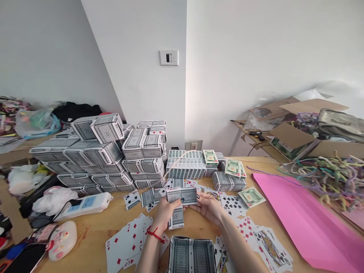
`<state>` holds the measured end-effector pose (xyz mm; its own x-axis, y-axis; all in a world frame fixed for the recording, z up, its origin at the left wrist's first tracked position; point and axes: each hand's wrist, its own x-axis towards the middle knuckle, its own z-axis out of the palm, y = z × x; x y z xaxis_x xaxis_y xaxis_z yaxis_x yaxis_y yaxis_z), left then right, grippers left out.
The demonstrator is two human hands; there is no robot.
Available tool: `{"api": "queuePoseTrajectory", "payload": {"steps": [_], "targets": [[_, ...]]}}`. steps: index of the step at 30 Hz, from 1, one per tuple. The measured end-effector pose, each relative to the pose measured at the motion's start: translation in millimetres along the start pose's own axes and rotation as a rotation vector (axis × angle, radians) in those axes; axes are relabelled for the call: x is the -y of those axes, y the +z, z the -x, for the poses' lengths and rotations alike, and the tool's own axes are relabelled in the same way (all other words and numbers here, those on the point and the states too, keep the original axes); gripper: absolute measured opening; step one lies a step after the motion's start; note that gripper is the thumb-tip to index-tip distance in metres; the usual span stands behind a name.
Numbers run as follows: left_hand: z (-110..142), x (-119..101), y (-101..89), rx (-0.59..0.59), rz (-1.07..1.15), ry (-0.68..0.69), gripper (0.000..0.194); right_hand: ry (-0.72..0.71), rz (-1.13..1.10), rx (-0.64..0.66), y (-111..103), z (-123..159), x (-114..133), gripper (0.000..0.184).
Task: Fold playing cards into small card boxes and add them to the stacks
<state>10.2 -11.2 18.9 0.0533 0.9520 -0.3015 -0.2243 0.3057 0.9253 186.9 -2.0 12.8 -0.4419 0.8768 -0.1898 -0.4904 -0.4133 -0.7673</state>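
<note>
Two bare hands work above the table (199, 227), and from my head view I have both of them closed on one piece: a strip of joined playing cards (189, 196), backs towards me. My left hand (165, 209), with a red bracelet (155, 235) at the wrist, grips the strip's left part, thumb pressed on the card backs. My right hand (209, 206) pinches the right end, thumb in front and fingers underneath. I hold the strip over the middle of the table, and just below it a small card block (176, 218) shows beside my left hand.

Nearer me, towards the table's front edge, I see an open card box (192, 256), cut off by the bottom of the view. Face-up cards (125, 242) spread to its left, and more loose cards (271, 246) lie to the right of my right forearm.

Along the table's back edge I have a row of decks (184, 167); left of it stand tall stacks of card-covered blocks (93, 155). A pink sheet (307, 223) runs down the right side, and a white power strip (88, 204) lies towards the left edge.
</note>
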Motion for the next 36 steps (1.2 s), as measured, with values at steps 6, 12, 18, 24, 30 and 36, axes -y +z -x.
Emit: {"api": "queuePoseTrajectory", "payload": {"steps": [6, 12, 18, 24, 30, 36], "targets": [[-2, 5, -2.6, 0.014, -0.089, 0.077, 0.025, -0.081, 0.151, -0.270, 3, -12, -11, 0.019], [-4, 9, -4.5, 0.027, -0.167, 0.071, 0.023, -0.221, 0.219, -0.440, 7, -12, -21, 0.031], [0, 4, -0.5, 0.074, -0.143, 0.097, 0.023, -0.288, 0.475, -0.405, 17, -5, -22, 0.035], [2, 5, 4.5, 0.150, -0.119, 0.119, 0.023, -0.389, 0.695, -0.487, 17, -5, -25, 0.037], [2, 6, 7.9, 0.109, -0.139, 0.096, 0.023, -0.498, 0.823, -0.573, 12, -7, -26, 0.033], [2, 2, 12.6, 0.010, -0.020, 0.017, 0.027, -0.426, 0.717, -0.469, 15, -7, -22, 0.030]]}}
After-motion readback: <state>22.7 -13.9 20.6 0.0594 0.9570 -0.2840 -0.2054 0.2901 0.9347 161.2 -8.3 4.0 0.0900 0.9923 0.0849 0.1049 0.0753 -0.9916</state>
